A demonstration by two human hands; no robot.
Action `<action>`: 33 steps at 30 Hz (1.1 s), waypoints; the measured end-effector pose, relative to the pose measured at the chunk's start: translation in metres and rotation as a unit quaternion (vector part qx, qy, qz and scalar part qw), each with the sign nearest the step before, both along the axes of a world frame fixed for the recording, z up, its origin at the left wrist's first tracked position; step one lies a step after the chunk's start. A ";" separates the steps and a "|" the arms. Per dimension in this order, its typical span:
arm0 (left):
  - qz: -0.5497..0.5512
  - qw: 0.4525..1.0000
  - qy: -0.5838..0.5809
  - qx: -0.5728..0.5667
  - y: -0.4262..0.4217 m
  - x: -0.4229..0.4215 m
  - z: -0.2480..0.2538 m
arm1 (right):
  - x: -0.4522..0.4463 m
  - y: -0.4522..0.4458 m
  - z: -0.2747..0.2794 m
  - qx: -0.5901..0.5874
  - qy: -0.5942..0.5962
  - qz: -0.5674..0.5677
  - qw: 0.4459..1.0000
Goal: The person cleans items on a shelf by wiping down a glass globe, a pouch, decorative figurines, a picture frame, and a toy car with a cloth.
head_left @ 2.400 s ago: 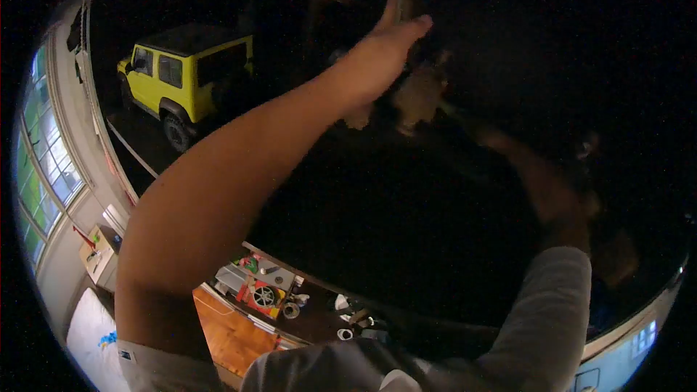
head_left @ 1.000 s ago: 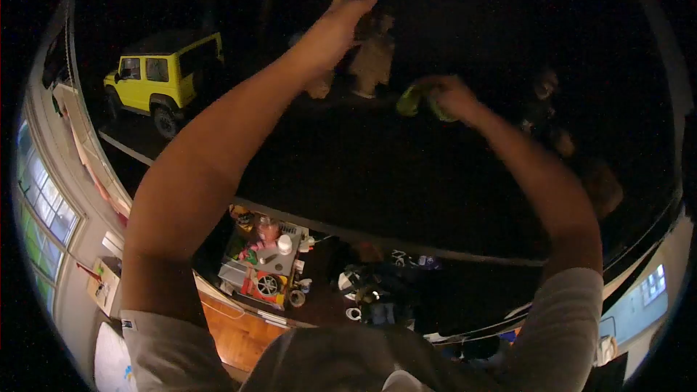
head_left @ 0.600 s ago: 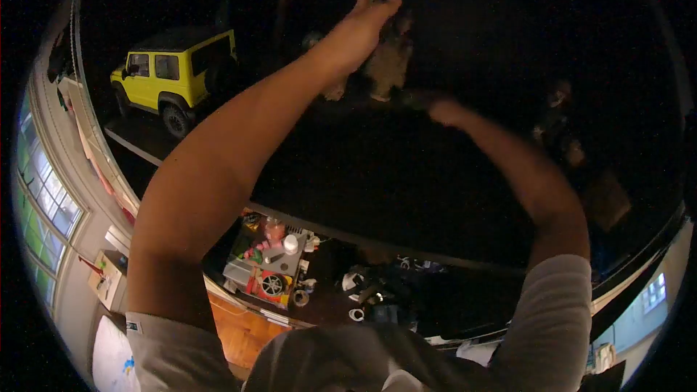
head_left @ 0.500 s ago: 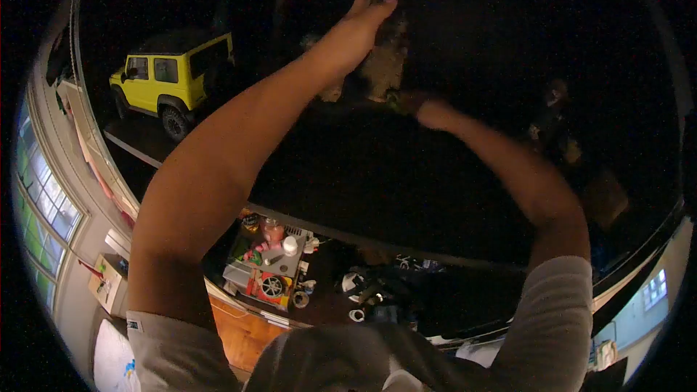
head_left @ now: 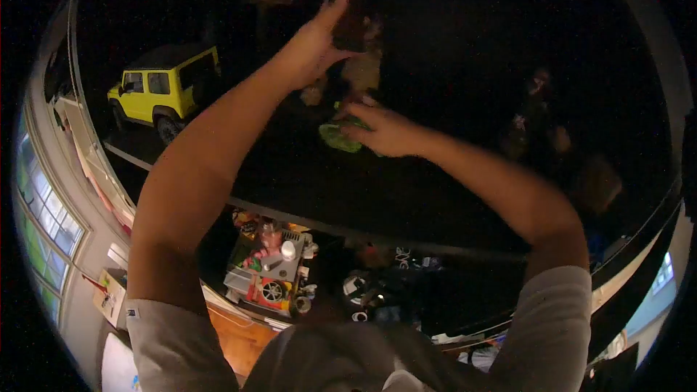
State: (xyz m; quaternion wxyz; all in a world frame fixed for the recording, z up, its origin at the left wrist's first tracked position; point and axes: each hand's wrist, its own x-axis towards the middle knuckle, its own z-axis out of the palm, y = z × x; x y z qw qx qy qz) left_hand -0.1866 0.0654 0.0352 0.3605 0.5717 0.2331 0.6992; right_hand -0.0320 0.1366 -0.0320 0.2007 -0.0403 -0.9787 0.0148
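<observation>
My left hand [head_left: 308,51] is raised at the upper middle, its digits spread around a dark reddish-brown object [head_left: 351,25] whose kind is lost in the dark. Lower and to the right, my right hand [head_left: 388,132] has its fingers closed on a crumpled green cloth [head_left: 340,136]. Just behind the two hands stands a tan figurine [head_left: 361,69], partly covered by them. A smaller pale figure [head_left: 312,93] is beside it, below my left wrist.
A yellow toy off-road car [head_left: 163,87] stands on the dark shelf at left, with a cross-shaped figure [head_left: 266,0] behind. Dim figurines [head_left: 534,112] are at right. Below the shelf edge [head_left: 377,236], a cluttered grey tray [head_left: 279,268] holds a white-capped bottle [head_left: 288,250].
My left hand has moved left and down, away from the upright dark post it was at. My right hand has come left and nearer, bringing the green cloth into clearer view.
</observation>
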 end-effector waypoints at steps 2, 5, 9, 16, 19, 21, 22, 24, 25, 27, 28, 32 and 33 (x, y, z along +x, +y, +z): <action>-0.053 0.999 0.003 0.002 -0.002 -0.006 0.002 | -0.002 0.001 0.007 -0.080 0.000 -0.001 0.997; -0.149 0.989 0.004 0.004 -0.006 -0.010 0.007 | 0.005 0.000 0.033 -0.187 0.075 -0.052 0.978; -0.219 0.976 0.013 -0.002 -0.016 -0.008 0.009 | 0.022 0.024 0.060 -0.126 0.267 -0.123 0.948; -0.179 0.984 -0.011 -0.014 -0.026 0.008 0.004 | 0.019 -0.037 0.076 0.131 0.353 0.004 0.926; -0.203 0.979 -0.010 -0.010 -0.022 0.007 0.002 | 0.013 -0.038 0.071 0.188 0.343 0.023 0.920; -0.207 0.978 -0.006 -0.025 -0.024 0.009 0.000 | 0.012 -0.034 0.068 0.192 0.321 0.027 0.927; -0.197 0.980 -0.009 -0.035 -0.024 0.009 -0.001 | 0.012 -0.030 0.067 0.186 0.305 0.033 0.933; -0.183 0.982 -0.013 -0.054 -0.025 0.010 -0.001 | 0.018 -0.026 0.069 0.165 0.295 0.040 0.940; -0.166 0.985 -0.009 -0.050 -0.027 0.011 0.001 | 0.023 -0.024 0.074 0.150 0.303 0.042 0.940; -0.137 0.989 -0.002 -0.045 -0.029 0.014 0.003 | 0.041 -0.016 0.084 0.095 0.305 -0.006 0.948; -0.108 0.993 0.038 -0.033 -0.025 0.015 0.000 | 0.054 -0.008 0.092 0.054 0.298 -0.053 0.951; 0.041 0.988 0.148 -0.022 -0.018 0.046 -0.009 | 0.089 0.029 0.093 -0.015 0.325 -0.070 0.943; 0.087 0.983 0.161 -0.030 -0.018 0.060 -0.008 | 0.096 0.029 0.094 -0.067 0.294 -0.077 0.950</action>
